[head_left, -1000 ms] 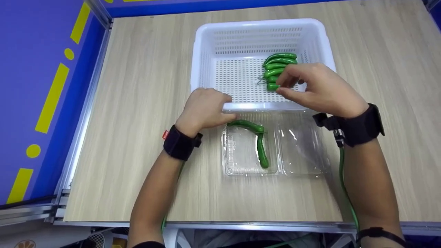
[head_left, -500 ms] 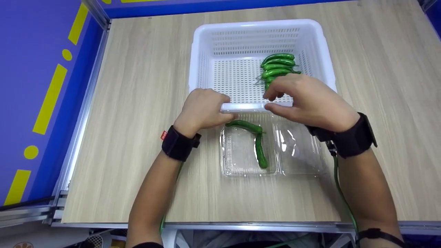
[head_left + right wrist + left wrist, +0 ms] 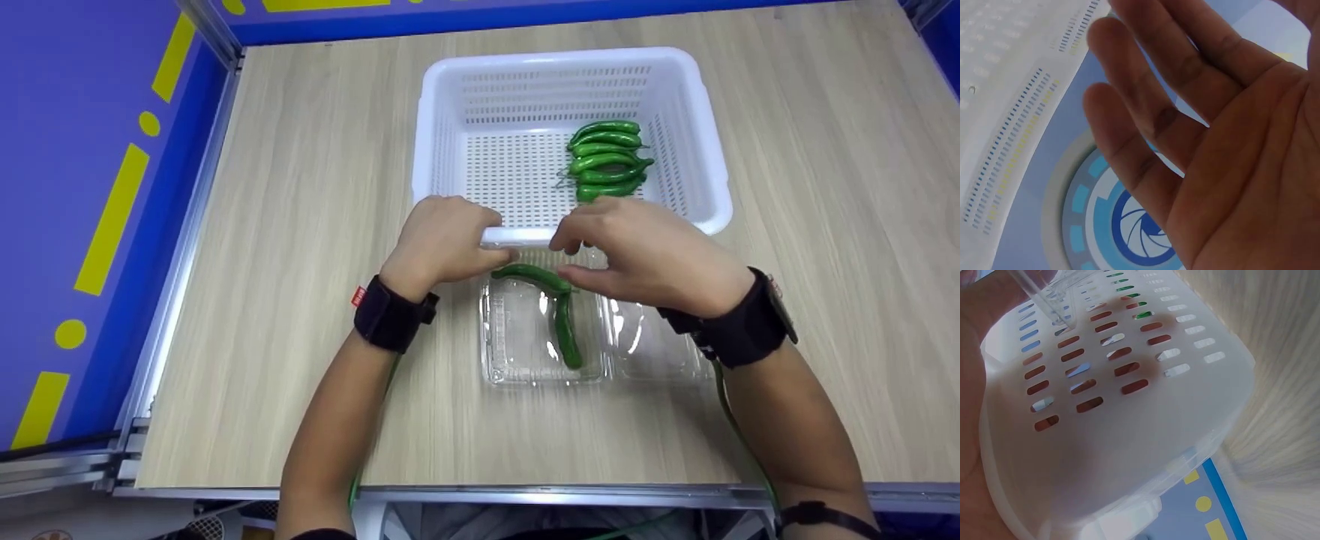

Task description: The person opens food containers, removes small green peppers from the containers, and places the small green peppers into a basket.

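My left hand (image 3: 444, 240) grips the near left rim of a white perforated plastic basket (image 3: 559, 57). In the left wrist view its fingers show through the slots of the basket wall (image 3: 1129, 461). My right hand (image 3: 637, 251) hovers over the basket's near edge and the clear clamshell box (image 3: 544, 381), fingers bent loosely. Nothing lies in that palm (image 3: 1247, 152) in the right wrist view. Several green chili peppers (image 3: 606, 159) lie in a row at the basket's right. In the box's left half, one pepper (image 3: 532, 276) lies along the far side, another (image 3: 567, 337) along the right.
The box's lid half (image 3: 660, 360) lies open to the right, partly under my right forearm. A wooden table (image 3: 322, 187) carries everything. A blue panel with yellow marks (image 3: 82, 187) stands at the left. A green cable (image 3: 746, 435) runs along my right forearm.
My right hand has moved from over the peppers toward me and left, to the basket's near edge, uncovering the row. My left hand stays on the rim.
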The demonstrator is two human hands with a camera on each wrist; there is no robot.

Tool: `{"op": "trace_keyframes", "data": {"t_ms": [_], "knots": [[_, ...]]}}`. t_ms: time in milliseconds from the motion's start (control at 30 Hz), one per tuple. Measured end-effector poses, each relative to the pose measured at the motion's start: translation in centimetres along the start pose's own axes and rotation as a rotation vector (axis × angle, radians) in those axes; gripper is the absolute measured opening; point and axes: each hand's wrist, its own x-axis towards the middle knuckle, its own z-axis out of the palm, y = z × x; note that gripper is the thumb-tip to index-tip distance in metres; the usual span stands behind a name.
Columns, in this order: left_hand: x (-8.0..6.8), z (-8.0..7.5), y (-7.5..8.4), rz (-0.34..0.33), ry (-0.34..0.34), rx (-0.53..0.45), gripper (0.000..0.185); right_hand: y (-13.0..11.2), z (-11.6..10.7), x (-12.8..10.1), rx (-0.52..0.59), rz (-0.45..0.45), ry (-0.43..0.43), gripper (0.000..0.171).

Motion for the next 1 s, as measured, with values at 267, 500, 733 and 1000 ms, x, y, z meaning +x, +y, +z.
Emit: {"op": "trace_keyframes", "data": {"t_ms": [267, 500, 733, 1000], "knots": [[-0.1, -0.1, 0.0, 0.0, 0.002, 0.009, 0.038, -0.9, 1.8, 0.8, -0.023, 0.02, -0.116, 0.017], [-0.1, 0.0, 0.1, 0.012, 0.042, 0.005, 0.037, -1.6, 3.4, 1.0, -0.082, 0.031, -0.152, 0.022], [-0.1, 0.2, 0.0, 0.017, 0.051, 0.012, 0.038, -2.2, 4.3, 1.0, -0.14, 0.034, -0.133, 0.025], [-0.2, 0.1, 0.0, 0.02, 0.049, 0.014, 0.038, -2.3, 5.1, 1.2, -0.197, 0.074, -0.112, 0.028]]}}
